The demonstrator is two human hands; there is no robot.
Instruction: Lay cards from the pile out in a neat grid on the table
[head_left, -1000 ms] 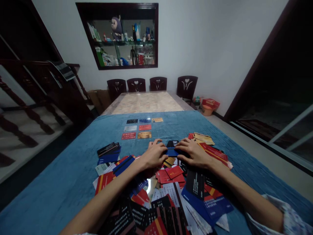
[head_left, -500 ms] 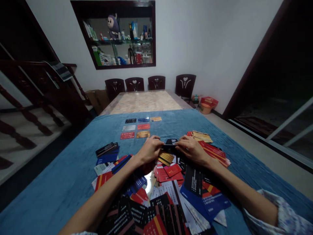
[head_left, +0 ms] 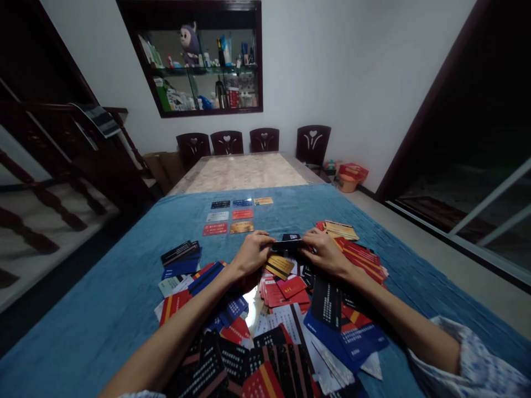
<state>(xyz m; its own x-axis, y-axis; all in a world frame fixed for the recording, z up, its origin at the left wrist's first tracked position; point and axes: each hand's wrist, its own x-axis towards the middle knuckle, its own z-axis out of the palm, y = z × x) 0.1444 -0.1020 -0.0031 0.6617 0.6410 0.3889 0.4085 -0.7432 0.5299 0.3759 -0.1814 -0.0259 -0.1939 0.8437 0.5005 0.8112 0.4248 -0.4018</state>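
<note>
Between my two hands a black card (head_left: 286, 245) is held nearly edge-on above the pile. The fingers of my left hand (head_left: 252, 252) pinch its left end, and my right hand (head_left: 326, 252) grips its right end. Just behind it shows another dark card (head_left: 291, 237) with a small pale square. Below the hands lies a gold card (head_left: 279, 266), next to a red card (head_left: 291, 287) in a jumbled heap of red, blue, black and white cards. My forearms hide part of that heap.
Beyond my left hand, several cards lie in short rows, including a silver card (head_left: 218, 216) and a brown-gold card (head_left: 241, 227). Red cards (head_left: 360, 254) and yellowish cards (head_left: 340, 230) are stacked at the right. A blue cloth (head_left: 124, 282) covers the near table; chairs (head_left: 314, 145) stand at the far end.
The held black card has tilted slightly, its right end now a little higher. Both hands stay on it, and the whole view has shifted slightly.
</note>
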